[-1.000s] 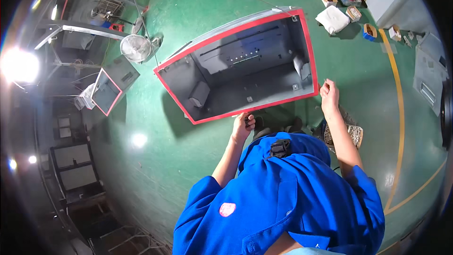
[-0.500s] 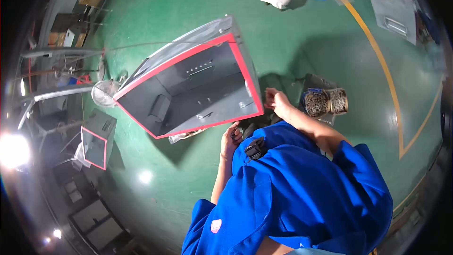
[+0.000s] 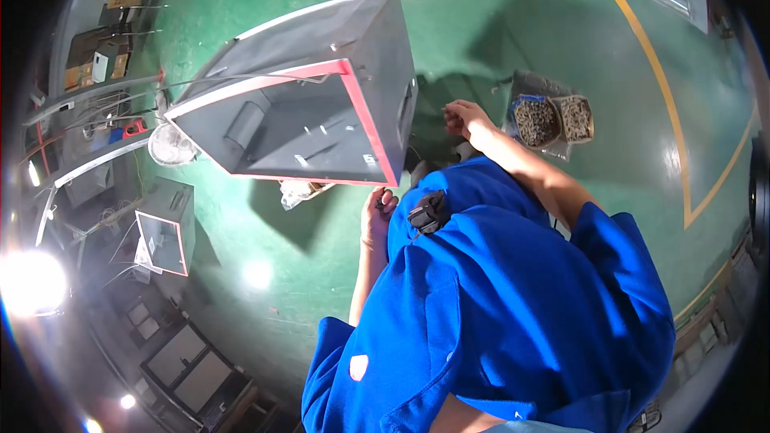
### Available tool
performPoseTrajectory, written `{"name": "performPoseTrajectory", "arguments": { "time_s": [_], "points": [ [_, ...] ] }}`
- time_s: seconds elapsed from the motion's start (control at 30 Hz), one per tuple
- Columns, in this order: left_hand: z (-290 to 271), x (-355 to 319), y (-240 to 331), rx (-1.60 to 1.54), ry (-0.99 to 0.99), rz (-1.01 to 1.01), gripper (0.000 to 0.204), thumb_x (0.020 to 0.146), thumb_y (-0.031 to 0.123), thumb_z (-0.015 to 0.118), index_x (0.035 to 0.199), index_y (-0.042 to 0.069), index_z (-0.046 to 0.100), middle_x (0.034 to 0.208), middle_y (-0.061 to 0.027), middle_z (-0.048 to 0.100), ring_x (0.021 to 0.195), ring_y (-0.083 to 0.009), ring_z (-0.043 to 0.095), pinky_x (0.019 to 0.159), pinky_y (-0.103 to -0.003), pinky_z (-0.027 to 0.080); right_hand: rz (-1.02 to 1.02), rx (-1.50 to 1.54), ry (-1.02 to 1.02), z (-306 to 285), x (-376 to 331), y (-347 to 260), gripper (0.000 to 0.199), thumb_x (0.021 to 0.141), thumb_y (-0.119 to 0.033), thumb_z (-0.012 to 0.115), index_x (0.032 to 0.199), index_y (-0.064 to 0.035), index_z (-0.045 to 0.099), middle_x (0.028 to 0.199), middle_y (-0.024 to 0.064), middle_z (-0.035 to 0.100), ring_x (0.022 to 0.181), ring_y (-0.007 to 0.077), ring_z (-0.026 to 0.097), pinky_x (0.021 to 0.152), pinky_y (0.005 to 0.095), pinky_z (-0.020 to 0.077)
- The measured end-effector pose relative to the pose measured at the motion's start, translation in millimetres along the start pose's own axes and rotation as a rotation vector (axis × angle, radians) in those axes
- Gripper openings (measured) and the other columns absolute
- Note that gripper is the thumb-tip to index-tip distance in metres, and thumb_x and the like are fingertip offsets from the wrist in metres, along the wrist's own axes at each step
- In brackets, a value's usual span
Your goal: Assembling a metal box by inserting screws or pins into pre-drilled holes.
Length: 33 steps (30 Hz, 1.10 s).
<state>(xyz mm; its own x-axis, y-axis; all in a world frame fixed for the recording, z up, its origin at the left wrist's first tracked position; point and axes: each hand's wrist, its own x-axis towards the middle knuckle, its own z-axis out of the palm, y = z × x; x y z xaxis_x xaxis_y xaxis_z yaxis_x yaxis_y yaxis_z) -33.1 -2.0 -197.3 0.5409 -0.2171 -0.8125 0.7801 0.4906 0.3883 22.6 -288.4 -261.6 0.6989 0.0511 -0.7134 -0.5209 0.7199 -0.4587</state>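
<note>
- Since the earlier frames, the grey metal cabinet (image 3: 309,104) with the red-edged opening has swung round: its solid side panel now faces the person, and the open face looks down and to the left.
- Head view: the cabinet is tilted over the green floor (image 3: 497,24), its lower right corner just above the left hand (image 3: 377,208).
- The left hand sits at that lower corner, fingers curled; whether it grips the rim or only touches it cannot be told.
- The right hand (image 3: 464,119) has come off the cabinet and hangs just beside its side panel, fingers loosely bent, holding nothing visible.
- Two small boxes of dark screws (image 3: 553,119) lie on a plastic sheet on the floor, near the right hand.
- A smaller red-edged cabinet (image 3: 167,228) stands towards the floor's left edge, with a white fan (image 3: 170,144) above it.
</note>
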Motion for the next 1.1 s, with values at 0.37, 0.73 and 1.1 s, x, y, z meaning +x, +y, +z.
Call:
{"name": "performPoseTrajectory", "arguments": {
  "time_s": [0.37,0.73,1.1],
  "points": [
    [-20.1,3.3,-10.8,0.935,-0.351,0.073,0.034,0.093,0.022,0.043,0.107,-0.003,0.062,0.111,-0.0115,0.062,0.105,-0.0184,0.056,0.096,-0.029,0.038,-0.073,-0.009,-0.042,0.9,-25.6,33.6,0.012,0.077,-0.014,0.059,0.079,-0.0022,0.061,0.068,0.0075,0.056,0.058,0.0178,0.057,0.052,0.0336,0.0509],
    [65.3,15.9,14.9,0.261,-0.483,-0.048,0.034,0.086,0.044,0.055,0.102,0.014,0.053,0.082,0.0002,0.054,0.065,-0.0100,0.051,0.053,-0.024,0.039,-0.243,-0.401,-0.450,125.9,-139.4,-37.5,0.016,0.092,-0.007,0.041,0.096,0.0023,0.054,0.087,0.0156,0.063,0.076,0.0237,0.068,0.062,0.0329,0.0561],
    [97.2,8.6,31.4,-0.012,-0.430,-0.144,0.032,0.092,0.041,0.042,0.108,0.016,0.053,0.090,-0.0001,0.056,0.074,-0.0115,0.055,0.061,-0.027,0.045,-1.517,-1.319,-0.371,132.3,-137.5,-15.0,0.027,0.075,-0.014,0.055,0.097,0.0007,0.058,0.094,0.0183,0.062,0.100,0.0320,0.058,0.091,0.0416,0.0423]
  ]
}}
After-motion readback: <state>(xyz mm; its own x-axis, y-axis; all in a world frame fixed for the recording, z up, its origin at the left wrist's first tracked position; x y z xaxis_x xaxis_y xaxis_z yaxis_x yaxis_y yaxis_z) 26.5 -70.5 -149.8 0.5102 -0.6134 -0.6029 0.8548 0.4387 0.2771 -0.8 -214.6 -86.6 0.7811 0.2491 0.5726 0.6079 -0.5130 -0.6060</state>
